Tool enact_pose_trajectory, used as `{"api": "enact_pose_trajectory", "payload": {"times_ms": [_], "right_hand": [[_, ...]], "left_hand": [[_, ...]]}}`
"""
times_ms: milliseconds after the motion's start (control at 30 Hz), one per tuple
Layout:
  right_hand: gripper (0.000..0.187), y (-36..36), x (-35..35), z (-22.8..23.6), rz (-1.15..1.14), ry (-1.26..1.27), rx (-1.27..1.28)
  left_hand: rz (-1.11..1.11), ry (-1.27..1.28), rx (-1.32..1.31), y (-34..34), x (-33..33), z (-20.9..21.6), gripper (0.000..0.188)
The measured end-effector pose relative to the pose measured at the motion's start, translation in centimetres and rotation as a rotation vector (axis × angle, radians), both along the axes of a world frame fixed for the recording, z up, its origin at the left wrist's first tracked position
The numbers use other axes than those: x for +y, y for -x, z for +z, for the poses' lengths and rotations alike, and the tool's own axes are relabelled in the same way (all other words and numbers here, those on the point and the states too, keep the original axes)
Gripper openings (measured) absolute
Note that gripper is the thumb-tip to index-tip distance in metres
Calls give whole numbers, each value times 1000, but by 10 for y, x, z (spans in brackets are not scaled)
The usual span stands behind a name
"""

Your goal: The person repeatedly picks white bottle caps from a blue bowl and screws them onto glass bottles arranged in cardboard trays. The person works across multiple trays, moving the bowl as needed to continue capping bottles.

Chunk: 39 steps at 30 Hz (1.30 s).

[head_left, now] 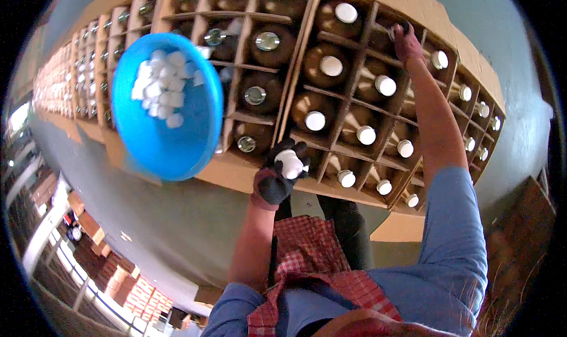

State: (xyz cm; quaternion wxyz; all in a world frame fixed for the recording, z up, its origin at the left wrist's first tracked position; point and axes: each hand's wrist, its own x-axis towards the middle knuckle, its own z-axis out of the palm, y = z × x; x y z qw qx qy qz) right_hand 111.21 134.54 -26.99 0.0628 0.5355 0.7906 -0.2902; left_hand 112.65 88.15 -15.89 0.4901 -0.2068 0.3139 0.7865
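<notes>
My left hand (276, 180), in a dark glove, is closed around several white bottle caps (290, 164) near the front edge of the carton. My right hand (405, 43), also gloved, reaches into a far compartment. Its fingers are curled around a cap on a bottle top there, mostly hidden by the hand. Bottles with white caps (385, 85) stand upright in the divided cardboard carton (440, 11) around it. To the left, bottles without caps (255, 95) stand in the neighbouring carton. A blue basin (171, 151) holding loose white caps (160, 89) rests on top of that carton.
Cardboard dividers (358, 69) separate the bottles. More cartons of bottles run away to the left. Stacked boxes (139, 295) stand at the lower left, beyond the grey floor (153, 219). A brown panel or box (522, 219) is at the right.
</notes>
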Motion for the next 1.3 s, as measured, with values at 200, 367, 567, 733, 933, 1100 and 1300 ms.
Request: {"api": "enact_pose_trajectory", "payload": {"times_ms": [200, 367, 567, 733, 933, 1100, 1300], "right_hand": [[46, -34, -138, 42, 156, -3, 374], [33, -29, -361, 0, -175, 950, 652], [37, 53, -448, 54, -566, 1460, 734], [25, 94, -512, 75, -817, 1125, 689], [18, 229, -599, 116, -727, 1117, 805], [37, 343, -637, 59, -464, 813, 650], [31, 288, -633, 90, -492, 889, 747]], "left_hand": [[-58, 87, 199, 4, -73, 76, 71], [-50, 99, 290, 13, -194, 45, 56], [53, 3, 148, 97, -195, 69, 45], [-72, 88, 75, 174, -277, 88, 49], [-506, 572, 587, 247, -326, 117, 41], [-355, 438, 548, 283, -327, 106, 41], [-244, 666, 561, 313, -322, 64, 50]]}}
